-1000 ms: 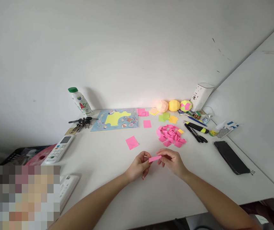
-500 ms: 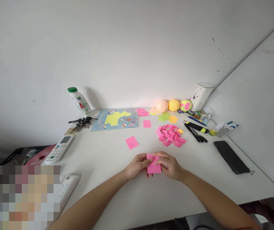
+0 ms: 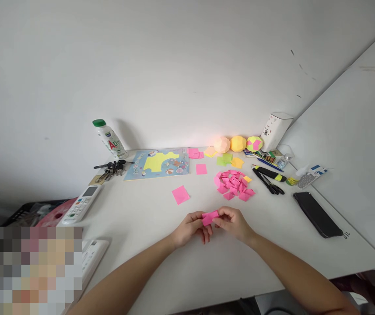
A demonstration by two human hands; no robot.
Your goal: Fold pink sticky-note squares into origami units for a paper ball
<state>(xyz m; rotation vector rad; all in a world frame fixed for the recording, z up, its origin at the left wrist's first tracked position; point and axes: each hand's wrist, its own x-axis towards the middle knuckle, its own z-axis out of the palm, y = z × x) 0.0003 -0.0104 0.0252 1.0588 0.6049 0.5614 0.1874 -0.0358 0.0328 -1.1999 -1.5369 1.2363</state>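
A small pink paper (image 3: 210, 217), now a narrow strip, is held between both hands near the middle of the table. My left hand (image 3: 191, 228) pinches its left end, with the lower fingers spread beneath. At the right end, the thumb and fingers of my right hand (image 3: 233, 222) are closed on the same paper. Beyond my right hand lies a pile of folded pink pieces (image 3: 233, 184). A flat pink square (image 3: 180, 195) rests past my left hand, and a smaller pink square (image 3: 201, 169) lies farther back.
Three paper balls (image 3: 238, 144) stand by the wall, near a white container (image 3: 276, 131). Scissors (image 3: 268, 181) and a black pouch (image 3: 317, 215) lie right. A blue sheet (image 3: 157, 164), bottle (image 3: 110, 139), keys (image 3: 111, 169) and white remote (image 3: 81, 204) are left.
The pink paper between my hands has gone from a roughly square sheet to a narrow folded strip. The fingers of my right hand have shifted to its right end.
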